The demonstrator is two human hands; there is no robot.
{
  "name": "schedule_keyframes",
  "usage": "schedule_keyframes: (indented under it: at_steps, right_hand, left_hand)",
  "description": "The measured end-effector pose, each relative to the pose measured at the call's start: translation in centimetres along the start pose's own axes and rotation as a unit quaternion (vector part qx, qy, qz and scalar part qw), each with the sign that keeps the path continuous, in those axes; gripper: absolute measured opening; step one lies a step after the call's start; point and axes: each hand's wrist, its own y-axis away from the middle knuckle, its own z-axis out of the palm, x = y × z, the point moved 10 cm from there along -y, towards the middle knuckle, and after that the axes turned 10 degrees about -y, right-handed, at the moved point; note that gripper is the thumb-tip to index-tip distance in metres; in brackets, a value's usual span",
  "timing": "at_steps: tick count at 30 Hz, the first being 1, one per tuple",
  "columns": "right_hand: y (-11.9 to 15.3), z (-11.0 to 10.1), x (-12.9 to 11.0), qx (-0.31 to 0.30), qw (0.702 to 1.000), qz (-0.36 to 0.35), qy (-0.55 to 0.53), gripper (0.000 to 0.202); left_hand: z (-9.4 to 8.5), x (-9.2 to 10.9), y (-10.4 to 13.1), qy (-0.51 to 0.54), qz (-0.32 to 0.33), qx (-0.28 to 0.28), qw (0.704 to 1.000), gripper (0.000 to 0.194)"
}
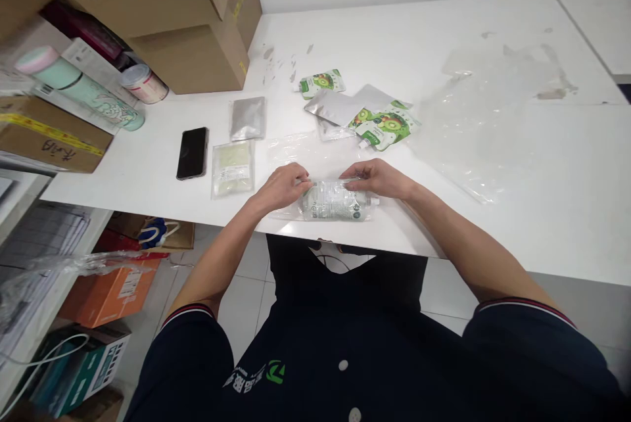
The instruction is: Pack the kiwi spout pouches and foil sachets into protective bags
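A spouted pouch [335, 202] lies on its side inside a clear plastic bag [315, 159] near the front edge of the white table [493, 211]. My left hand [283, 185] pinches the bag at the pouch's left end. My right hand [377, 177] grips the bag at the pouch's right end, by the spout. Both hands rest on the tabletop.
Green kiwi-print pouches [384, 126] [321, 83] and silver pouches [340, 106] [247, 117] lie behind the hands. A pale sachet [233, 167] and black phone [192, 152] sit left. Clear plastic sheets [483, 119] spread right. Cardboard boxes [187, 54], a mint flask [79, 87] and a can [144, 83] stand at back left.
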Motion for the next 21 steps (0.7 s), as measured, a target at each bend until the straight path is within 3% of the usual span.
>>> schedule_keyframes:
  at_steps: [4,11,14,17,18,21]
  right_hand:
    - [-1.0,-0.6,-1.0,0.001,0.999,-0.035,0.021,0.027]
    - [-2.7,-0.4,-2.2,0.024,0.971,-0.069,0.228,0.022]
    - [-3.4,-0.5,-1.6,0.048,0.951,-0.053,0.300,0.023]
    - [-4.1,-0.1,-1.2,0.056,0.924,-0.040,0.377,0.028]
    - [-4.3,0.2,-1.1,0.053,0.913,-0.034,0.403,0.029]
    - [-4.7,1.0,-1.1,0.059,0.874,-0.011,0.482,0.032]
  left_hand:
    - [0.1,-0.6,-0.1,0.013,-0.020,-0.019,1.000,0.019]
    - [0.3,-1.5,-1.4,-0.044,-0.037,-0.029,0.998,0.015]
    - [0.0,-0.7,-1.3,-0.160,-0.045,0.042,0.985,0.019]
    - [-0.3,1.7,-0.1,-0.260,0.014,0.152,0.953,0.023]
    - [0.4,2.5,0.3,-0.269,0.053,0.156,0.949,0.025]
    - [3.5,3.3,0.8,-0.246,0.155,0.091,0.952,0.033]
